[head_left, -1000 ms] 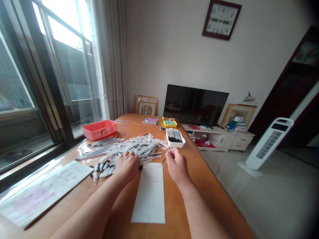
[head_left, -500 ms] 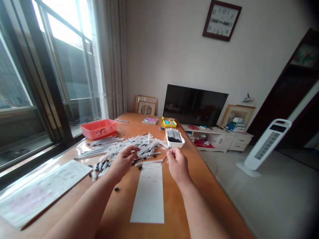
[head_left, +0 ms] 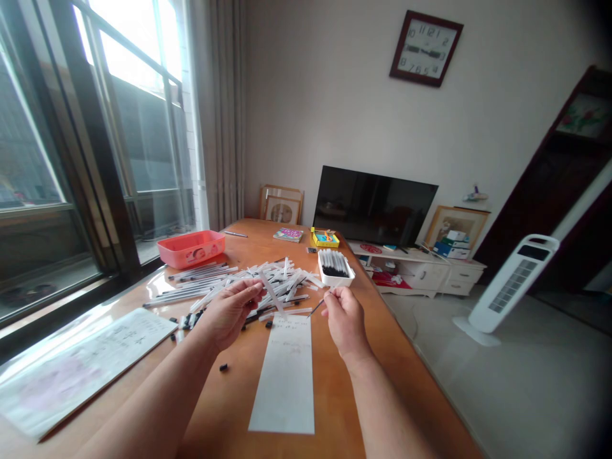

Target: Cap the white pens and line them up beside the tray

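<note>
My left hand [head_left: 233, 313] pinches a translucent white pen barrel [head_left: 272, 294], which slants down to the right over the top of a paper strip [head_left: 282, 389]. Between the thumb and fingers of my right hand [head_left: 345, 319] is a thin pen refill [head_left: 315, 308], its dark tip pointing down-left at the strip's upper edge. Most of the refill is hidden by the hand. Beyond my left hand lies a pile of loose pen barrels [head_left: 296, 275], with black pen caps [head_left: 195, 317] at its near side. Handwriting marks the upper part of the strip.
A white box [head_left: 337, 280] of pens stands behind my right hand, and a red plastic basket [head_left: 191, 250] at the back left. A notebook [head_left: 86, 370] lies at the left. Farther back are a booklet [head_left: 288, 235] and a yellow box [head_left: 325, 240]. One cap [head_left: 224, 368] lies alone.
A pen barrel now shows in my left hand, lifted from the pile side. My right hand keeps the refill in nearly the same place.
</note>
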### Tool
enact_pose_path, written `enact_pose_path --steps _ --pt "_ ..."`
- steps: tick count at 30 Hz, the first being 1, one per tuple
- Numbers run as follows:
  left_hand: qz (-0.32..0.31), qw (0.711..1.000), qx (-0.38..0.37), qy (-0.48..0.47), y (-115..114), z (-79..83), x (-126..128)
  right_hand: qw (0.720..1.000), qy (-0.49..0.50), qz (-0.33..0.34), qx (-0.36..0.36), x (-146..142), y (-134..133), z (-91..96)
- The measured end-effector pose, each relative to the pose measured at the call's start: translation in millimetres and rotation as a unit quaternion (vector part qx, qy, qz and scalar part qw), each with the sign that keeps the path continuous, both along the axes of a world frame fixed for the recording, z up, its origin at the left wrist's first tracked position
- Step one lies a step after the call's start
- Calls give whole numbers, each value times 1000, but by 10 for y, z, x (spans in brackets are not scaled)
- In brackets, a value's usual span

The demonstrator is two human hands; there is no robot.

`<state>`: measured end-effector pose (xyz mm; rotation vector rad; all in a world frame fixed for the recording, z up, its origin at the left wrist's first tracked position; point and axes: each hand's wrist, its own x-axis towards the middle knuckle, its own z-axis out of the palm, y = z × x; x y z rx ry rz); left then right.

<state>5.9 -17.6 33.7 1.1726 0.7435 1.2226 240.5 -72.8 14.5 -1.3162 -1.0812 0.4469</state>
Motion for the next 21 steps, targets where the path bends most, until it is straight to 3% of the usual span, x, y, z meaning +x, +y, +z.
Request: enact_pose_path --steps 5,8,10,13,16,18,21 --pt "50 991 33 122 1 -95 85 991 122 39 -30 -95 29 -27" --pt "72 954 130 260 -105 -129 192 993 111 38 -26 -138 53 -70" --pt "10 910 206 359 -221 -134 259 996 82 20 -10 -116 69 -96" --pt "-130 824 262 486 -386 -141 336 997 78 -20 1 -23 85 -104" --pt "-150 755 283 572 -456 -169 384 994 99 -47 6 54 88 -85" --pt "-137 739 272 601 -449 -188 398 994 104 -46 8 69 86 -76" --pt "-141 739 263 604 -421 -203 398 994 98 -37 14 54 86 -77"
